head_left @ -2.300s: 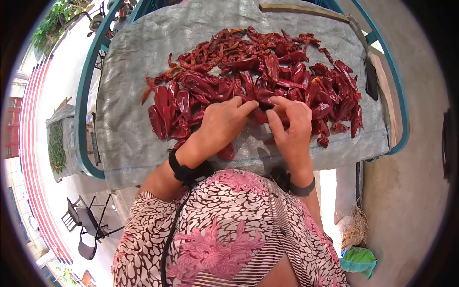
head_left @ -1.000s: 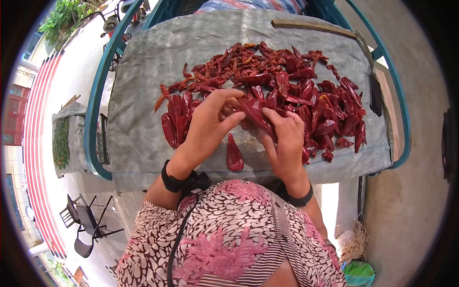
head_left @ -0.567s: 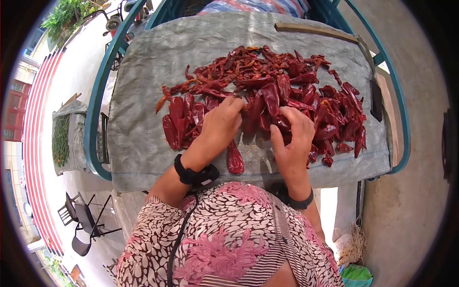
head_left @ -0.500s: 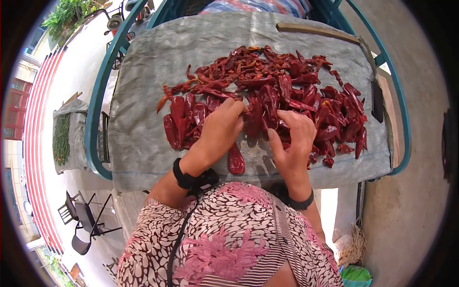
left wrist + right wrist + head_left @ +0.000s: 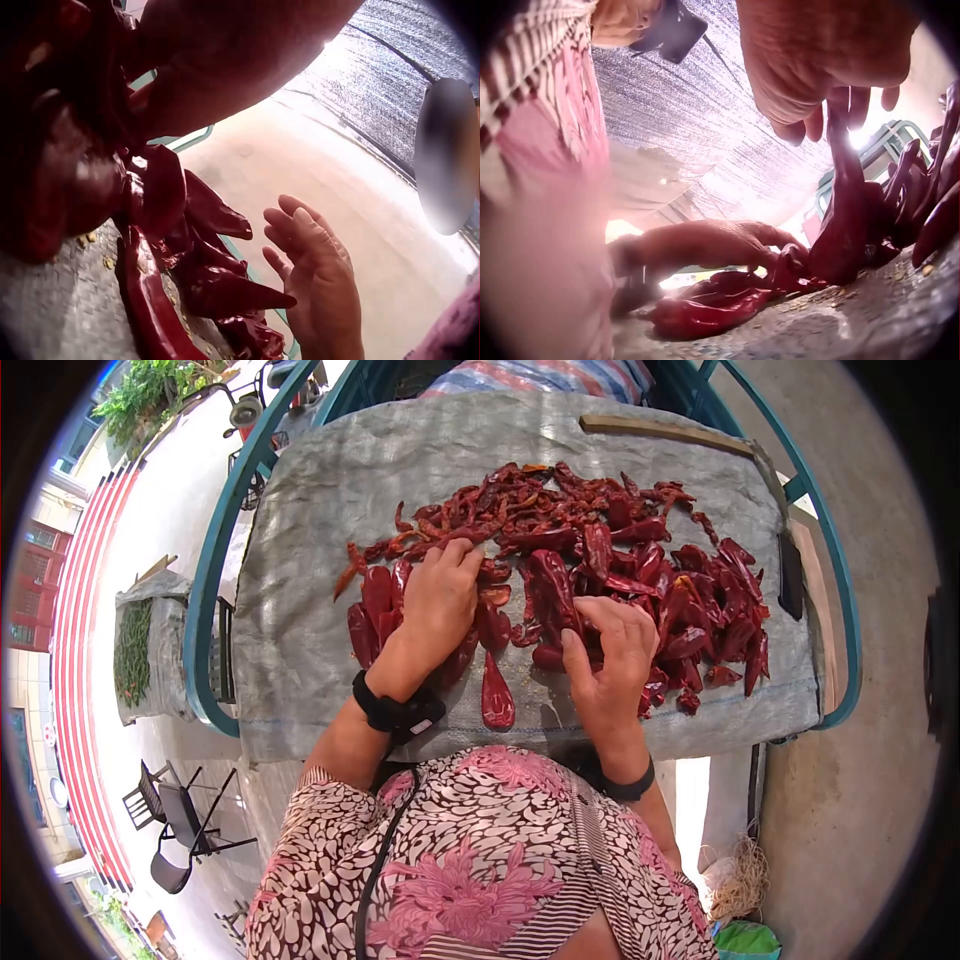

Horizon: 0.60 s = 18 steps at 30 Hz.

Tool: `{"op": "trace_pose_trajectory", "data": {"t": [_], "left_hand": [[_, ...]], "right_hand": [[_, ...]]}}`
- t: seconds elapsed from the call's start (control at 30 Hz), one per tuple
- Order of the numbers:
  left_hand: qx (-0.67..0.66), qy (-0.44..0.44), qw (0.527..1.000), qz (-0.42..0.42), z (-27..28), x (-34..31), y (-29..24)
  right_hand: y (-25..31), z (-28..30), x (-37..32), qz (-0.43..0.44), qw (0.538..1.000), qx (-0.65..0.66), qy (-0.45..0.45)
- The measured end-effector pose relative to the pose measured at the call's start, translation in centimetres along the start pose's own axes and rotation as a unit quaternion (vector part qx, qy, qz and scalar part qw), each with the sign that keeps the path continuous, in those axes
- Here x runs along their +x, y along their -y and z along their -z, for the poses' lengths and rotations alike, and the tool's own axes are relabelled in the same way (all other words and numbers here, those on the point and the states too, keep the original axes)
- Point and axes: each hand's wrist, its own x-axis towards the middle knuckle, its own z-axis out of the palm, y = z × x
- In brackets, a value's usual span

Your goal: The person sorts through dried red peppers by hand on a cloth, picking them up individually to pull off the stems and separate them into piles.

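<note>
Dried red peppers lie in a broad heap on a grey woven sheet. At the left part of the heap is the left hand, back up; in the right wrist view this hand has thumb and finger around a red pepper. The right hand hovers at the heap's near side, fingers loosely bent, thumb apart, beside a large pepper. Seen from the left wrist, the right hand shows nothing between its fingers. One pepper lies apart near the front.
Smaller shrivelled peppers form the heap's far side. A wooden strip lies along the back edge, a dark flat object at the right. Blue-green metal rails flank the sheet. Chairs stand at the lower left.
The left hand has moved left and slightly away from the body, from the middle of the heap, uncovering peppers there. The right hand has hardly moved since half a second ago.
</note>
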Motion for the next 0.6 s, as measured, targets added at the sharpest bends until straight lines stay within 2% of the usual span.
{"op": "trace_pose_trajectory", "data": {"t": [0.07,0.17,0.3,0.4,0.43,0.47,0.57,0.6], "left_hand": [[0.005,0.006,1.000,-0.028,-1.2,0.0,0.6],[0.060,0.069,0.996,-0.002,-0.7,0.6,0.2],[-0.033,-0.024,0.998,0.056,2.6,1.3,-1.4],[-0.154,-0.015,0.985,0.072,5.1,1.1,-3.4],[-0.155,-0.010,0.987,0.044,5.6,0.9,-4.3],[-0.197,0.017,0.979,0.045,5.3,0.2,-4.6],[-0.232,0.136,0.953,0.139,4.5,0.4,-5.9],[-0.245,0.128,0.954,0.118,3.8,0.3,-5.5]], "right_hand": [[-0.1,-0.1,-0.1,-0.001,1.000,0.004,0.002],[0.1,-0.2,-0.3,-0.009,1.000,0.010,0.004],[0.1,0.1,-0.3,-0.008,1.000,0.013,0.002],[0.0,-0.1,-0.2,0.016,1.000,0.015,0.003],[0.2,-0.2,-0.1,0.013,1.000,0.022,0.013],[0.6,-0.2,0.2,0.011,0.999,0.029,0.023],[0.8,-0.5,0.3,0.010,0.998,0.034,0.045],[0.8,-0.6,0.2,0.010,0.998,0.034,0.051]]}}
